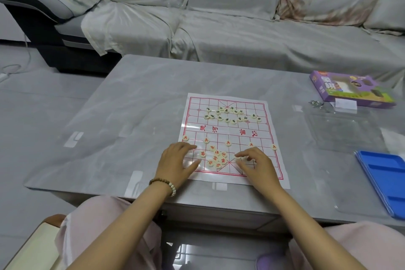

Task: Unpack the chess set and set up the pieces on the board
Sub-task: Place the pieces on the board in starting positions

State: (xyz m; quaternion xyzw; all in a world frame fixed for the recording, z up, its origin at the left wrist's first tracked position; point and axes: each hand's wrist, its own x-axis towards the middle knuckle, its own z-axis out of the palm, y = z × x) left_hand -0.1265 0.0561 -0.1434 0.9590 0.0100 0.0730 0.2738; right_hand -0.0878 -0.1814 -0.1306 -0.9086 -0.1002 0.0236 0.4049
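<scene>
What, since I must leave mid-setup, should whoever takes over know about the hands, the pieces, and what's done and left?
Left hand: open, fingers spread on the white paper board with red grid, near-left corner.
Right hand: fingers curled over the near-right part; holding a piece or not, unclear.
Done: board laid out; five cream round red-lettered soldier discs stand in a row.
Left: the red-lettered heap between the hands and the black-lettered heap on the far side need placing.
Purple cardboard box: far right of the table.
</scene>
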